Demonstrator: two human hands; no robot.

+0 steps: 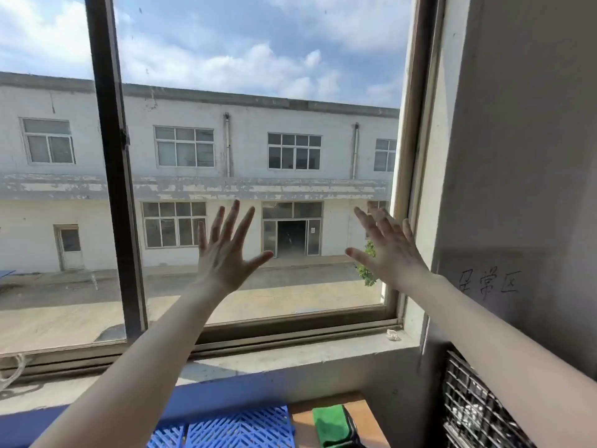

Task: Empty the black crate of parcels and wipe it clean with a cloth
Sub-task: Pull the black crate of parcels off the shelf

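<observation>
- The black crate (468,399) is low on the right. The edge of the view and the right arm cut most of it off, so only part of its grid wall shows.
- Some white things (465,417) show through the grid. They are too blurry to tell what they are.
- The green cloth (331,425) lies folded on a brown table top (370,421), just left of the crate. Its bottom is cut off.
- A blue plastic grid (245,428) sits left of the cloth, also cut off.
- The left hand (226,257) and the right hand (391,250) are held up in front of the window (258,92). All fingers are spread wide and hold nothing.
- A gray window sill (290,354) has a small white scrap (393,334) near its right end.
- The gray wall (517,156) on the right has dark writing (489,282) on it.
- Outside stands a long white building (193,101) under a blue, cloudy sky.
</observation>
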